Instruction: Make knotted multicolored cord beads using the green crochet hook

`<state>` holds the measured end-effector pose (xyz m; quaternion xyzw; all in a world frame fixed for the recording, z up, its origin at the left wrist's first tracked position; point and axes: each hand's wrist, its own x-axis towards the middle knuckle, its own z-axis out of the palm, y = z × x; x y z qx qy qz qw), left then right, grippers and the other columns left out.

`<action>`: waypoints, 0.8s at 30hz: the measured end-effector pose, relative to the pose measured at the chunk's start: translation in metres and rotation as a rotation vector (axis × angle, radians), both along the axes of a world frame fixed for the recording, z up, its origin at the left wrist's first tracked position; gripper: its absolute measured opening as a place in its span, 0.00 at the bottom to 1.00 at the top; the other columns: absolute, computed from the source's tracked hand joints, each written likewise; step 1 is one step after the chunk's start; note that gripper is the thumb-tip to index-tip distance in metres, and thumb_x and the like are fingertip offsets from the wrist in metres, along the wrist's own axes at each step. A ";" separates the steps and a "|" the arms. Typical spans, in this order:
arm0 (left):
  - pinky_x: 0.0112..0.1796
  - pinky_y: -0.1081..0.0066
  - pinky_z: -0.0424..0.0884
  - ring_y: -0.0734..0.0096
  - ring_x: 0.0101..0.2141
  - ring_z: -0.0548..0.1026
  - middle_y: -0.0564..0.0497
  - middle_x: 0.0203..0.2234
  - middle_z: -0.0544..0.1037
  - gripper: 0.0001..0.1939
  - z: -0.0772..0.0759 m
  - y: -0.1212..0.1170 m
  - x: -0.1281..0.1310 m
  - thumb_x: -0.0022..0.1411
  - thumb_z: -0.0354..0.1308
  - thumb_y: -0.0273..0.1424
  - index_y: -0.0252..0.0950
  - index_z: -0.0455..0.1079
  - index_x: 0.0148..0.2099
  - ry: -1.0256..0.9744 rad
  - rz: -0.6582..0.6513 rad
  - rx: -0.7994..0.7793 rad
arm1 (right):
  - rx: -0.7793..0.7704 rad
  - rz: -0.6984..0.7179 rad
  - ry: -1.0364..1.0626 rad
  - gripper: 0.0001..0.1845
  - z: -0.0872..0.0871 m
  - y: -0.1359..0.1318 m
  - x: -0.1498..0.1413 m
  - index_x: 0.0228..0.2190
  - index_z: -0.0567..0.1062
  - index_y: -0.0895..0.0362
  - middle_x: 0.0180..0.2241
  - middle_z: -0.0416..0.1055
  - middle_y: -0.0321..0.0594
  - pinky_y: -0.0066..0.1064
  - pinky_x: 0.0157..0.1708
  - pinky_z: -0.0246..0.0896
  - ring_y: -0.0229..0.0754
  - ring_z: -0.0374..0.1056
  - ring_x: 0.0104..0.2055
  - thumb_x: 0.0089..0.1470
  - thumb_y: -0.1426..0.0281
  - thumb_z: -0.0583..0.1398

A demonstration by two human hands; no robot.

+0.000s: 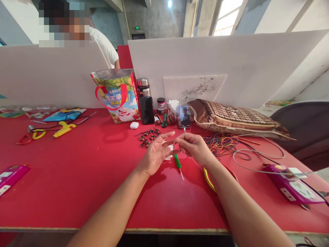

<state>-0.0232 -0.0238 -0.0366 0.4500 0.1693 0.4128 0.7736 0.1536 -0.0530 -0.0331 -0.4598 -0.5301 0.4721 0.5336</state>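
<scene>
In the head view, my right hand (192, 145) pinches a thin dark cord (174, 148) between thumb and index finger, and the cord hangs in a small curve. My left hand (155, 154) is just to its left, palm turned inward, fingers stretched and apart. Its fingertips come close to the cord; whether they touch it I cannot tell. Below the hands lies a screwdriver (178, 161) with a green handle. Behind my left hand are several black-and-orange knotted pieces (150, 137). A white piece (168, 152) shows partly between the hands.
A tangle of coloured cords (222, 144) and yellow-handled pliers or scissors (209, 179) lie right. Behind stand a phone (184, 118), a black phone (147, 109), a printed bag (117, 99) and a brown cushion (239, 116). A yellow glue gun (64, 129) lies left; a power strip (293, 187) sits right.
</scene>
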 end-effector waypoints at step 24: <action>0.61 0.58 0.69 0.58 0.59 0.74 0.49 0.55 0.79 0.29 -0.007 0.020 -0.015 0.46 0.57 0.11 0.38 0.79 0.48 -0.145 0.167 -0.162 | 0.062 0.078 -0.334 0.22 -0.030 0.007 -0.011 0.26 0.75 0.58 0.21 0.66 0.33 0.29 0.26 0.51 0.36 0.58 0.24 0.58 0.52 0.62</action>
